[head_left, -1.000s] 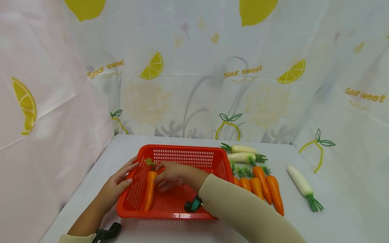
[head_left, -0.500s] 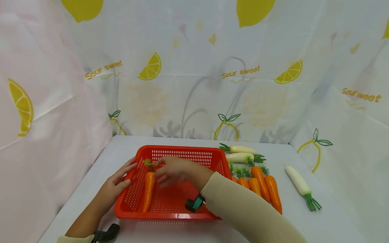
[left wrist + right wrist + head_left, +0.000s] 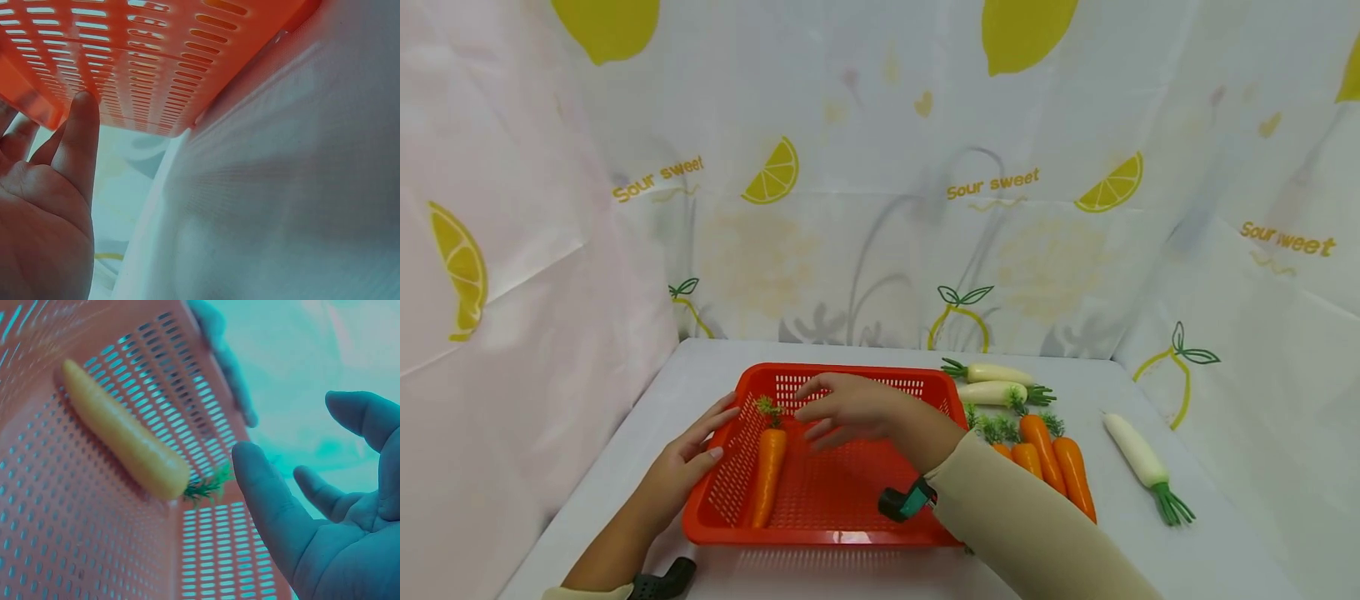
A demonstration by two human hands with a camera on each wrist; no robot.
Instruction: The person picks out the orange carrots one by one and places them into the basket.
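Note:
A red plastic basket [image 3: 842, 536] with slotted walls stands on the white table. Inside it, along the left wall, lies one orange carrot [image 3: 769, 477] with its leafy green top toward the back; the right wrist view shows the same carrot [image 3: 125, 434]. My right hand [image 3: 857, 412] hovers over the basket, fingers spread and holding nothing, apart from the carrot. My left hand [image 3: 677, 467] rests against the basket's left side, its fingertips at the rim. In the left wrist view, the left hand [image 3: 50, 206] touches the slotted outer wall with extended fingers.
Right of the basket lie several carrots [image 3: 1043, 454], partly hidden by the right sleeve [image 3: 1022, 517]. Two white radishes [image 3: 996, 393] lie behind them, and another white radish [image 3: 1138, 454] lies farther right. Lemon-print cloth [image 3: 865, 208] encloses the table's back and sides.
My right hand has come away from the carrot, rising and shifting right. The carrot stays by the basket's left wall, and my left hand keeps its place at the rim.

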